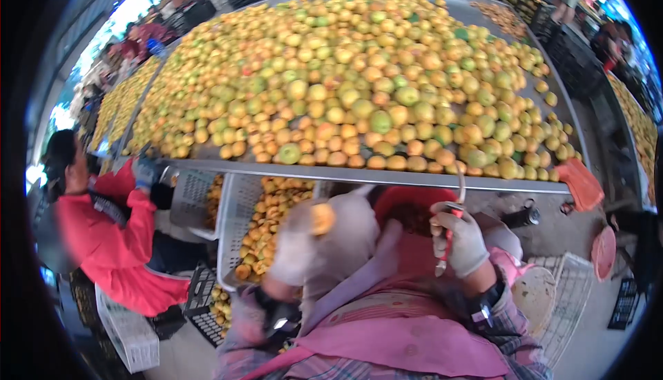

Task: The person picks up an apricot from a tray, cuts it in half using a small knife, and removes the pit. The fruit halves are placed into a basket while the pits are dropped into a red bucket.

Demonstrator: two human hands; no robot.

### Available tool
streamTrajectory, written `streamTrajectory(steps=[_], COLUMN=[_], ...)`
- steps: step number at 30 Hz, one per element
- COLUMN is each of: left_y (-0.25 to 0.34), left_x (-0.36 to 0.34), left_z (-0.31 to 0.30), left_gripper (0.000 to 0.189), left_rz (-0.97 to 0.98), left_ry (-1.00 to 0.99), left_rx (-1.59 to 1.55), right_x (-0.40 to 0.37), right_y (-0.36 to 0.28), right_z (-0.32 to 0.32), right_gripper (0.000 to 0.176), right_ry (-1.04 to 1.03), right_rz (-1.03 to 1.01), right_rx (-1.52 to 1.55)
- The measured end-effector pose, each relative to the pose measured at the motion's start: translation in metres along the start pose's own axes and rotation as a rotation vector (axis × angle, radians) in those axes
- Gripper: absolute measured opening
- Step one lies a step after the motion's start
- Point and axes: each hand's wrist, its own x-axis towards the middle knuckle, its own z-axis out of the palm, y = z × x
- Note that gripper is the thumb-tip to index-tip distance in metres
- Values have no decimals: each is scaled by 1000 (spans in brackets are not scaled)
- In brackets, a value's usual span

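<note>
My left hand (pixel 298 242), in a pale glove and blurred by motion, is closed on an orange fruit (pixel 322 218) just below the table's front edge. My right hand (pixel 461 240), also gloved, grips red-handled clippers (pixel 447 236) with the blades pointing down. A big sloping metal table (pixel 387 175) in front of me is heaped with several yellow, orange and green citrus fruits (pixel 359 97).
White plastic crates (pixel 238 221) holding fruit stand under the table at my left. A person in a red jacket (pixel 110 242) works at the left with a gloved hand on the table edge. An empty white crate (pixel 573 297) sits at my right. More fruit tables and people are further off.
</note>
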Motion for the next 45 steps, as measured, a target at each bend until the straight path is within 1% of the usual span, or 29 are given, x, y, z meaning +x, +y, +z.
streamTrajectory(steps=[1, 2, 3, 4, 5, 6, 8, 9, 11, 12, 14, 16, 18, 19, 20, 22, 23, 24, 26, 28, 34, 36, 37, 38, 40, 41, 42, 44, 45], left_y=[-6, -67, -73, -65, -75, -78, -94, -106, -105, -101, -27, -13, -7, 22, 52, 68, 69, 72, 86, 93, 103, 105, 107, 113, 129, 133, 133, 132, 131], left_x=[-4, -42, -50, -52, -61, -70, -90, -87, -69, -61, 9, 45, 79, 104, 127, 153, 160, 167, 180, 193, 225, 231, 234, 238, 244, 252, 259, 267, 267], left_z=[-21, -7, -11, -27, -37, -43, -43, -36, -30, -29, -32, -6, 27, 32, 37, 70, 92, 111, 131, 146, 185, 190, 193, 193, 190, 185, 186, 190, 191], left_gripper=[53, 45, 36, 39, 39, 37, 40, 40, 37, 37, 35, 33, 32, 31, 31, 28, 29, 30, 32, 36, 46, 50, 56, 56, 58, 65, 65, 65, 63], left_rz=[-321, -132, -482, -795, -858, -892, -681, -671, -684, -679, -901, -780, -444, -524, -606, -444, -354, -263, -262, -263, -120, 88, 64, 73, -23, -31, -25, -21, -23], left_ry=[-196, -48, 127, 71, -93, -214, -119, -119, 104, 109, -44, -178, -320, -356, -393, -416, -413, -408, -371, -366, -308, -232, -333, -338, -402, -481, -489, -609, -581], left_rx=[-99, 201, -254, -314, 26, 265, 496, 498, -169, -169, -772, -956, -867, -982, -1094, -935, -933, -930, -888, -761, -619, -16, 35, 38, 118, 142, 145, 244, 212], right_x=[3, 3, 6, 7, 6, 8, 11, 12, 14, 16, 19, 21, 21, 23, 19, 8, 4, 0, -6, -12, -18, -18, -19, -20, -25, -28, -30, -31, -31], right_y=[3, 2, 3, 3, -2, -3, -2, -4, -9, -10, -8, -8, -5, -1, -2, -9, -10, -9, -6, -7, -10, -9, -8, -9, -13, -15, -15, -16, -15], right_z=[-4, -6, -9, -9, -7, -10, -16, -18, -23, -27, -40, -55, -69, -82, -88, -97, -106, -113, -125, -130, -140, -144, -147, -149, -150, -152, -153, -157, -159], right_gripper=[20, 23, 24, 25, 25, 25, 24, 24, 23, 23, 24, 27, 26, 30, 30, 34, 38, 39, 42, 44, 46, 48, 49, 51, 52, 52, 51, 50, 50], right_ry=[22, 35, 54, 66, 78, 87, 54, 58, -6, -10, -70, -115, -199, -292, -287, -293, -330, -310, -378, -373, -287, -259, -226, -193, -171, -163, -155, -149, -157], right_rz=[-23, 5, -10, -21, -30, -44, -8, -13, 41, 35, 1, -15, -37, -69, -78, -83, -102, -132, -172, -187, -196, -197, -222, -247, -256, -252, -248, -247, -260], right_rx=[-13, -44, -59, -72, -3, 7, 48, 55, 188, 189, 332, 352, 590, 629, 639, 752, 752, 758, 830, 851, 766, 807, 754, 701, 745, 743, 742, 748, 736])
